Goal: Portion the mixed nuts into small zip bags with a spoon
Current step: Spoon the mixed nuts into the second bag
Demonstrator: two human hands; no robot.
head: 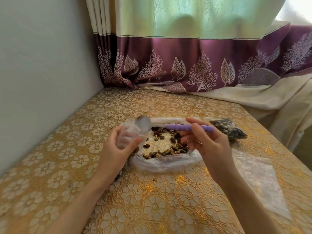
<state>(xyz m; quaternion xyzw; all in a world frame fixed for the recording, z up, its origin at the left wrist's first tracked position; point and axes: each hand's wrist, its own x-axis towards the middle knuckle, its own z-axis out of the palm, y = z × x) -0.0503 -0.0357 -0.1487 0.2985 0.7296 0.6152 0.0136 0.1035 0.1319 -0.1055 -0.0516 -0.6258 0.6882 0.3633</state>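
Observation:
My left hand (116,149) holds a small clear zip bag (128,134) upright, fingers curled round it, just left of the big open plastic bag (162,164). Mixed nuts (168,142) lie scattered inside that big bag. My right hand (207,142) pinches the purple beaded handle of a spoon (185,127). The spoon's pale bowl (143,123) hovers at the small bag's mouth and looks blurred. Whether nuts are in the spoon or the small bag I cannot tell.
A filled zip bag of nuts (228,129) lies at the right behind my right hand. Flat clear plastic bags (258,179) lie on the gold floral tablecloth (152,200) at the right. A wall stands left, a purple curtain (185,65) behind.

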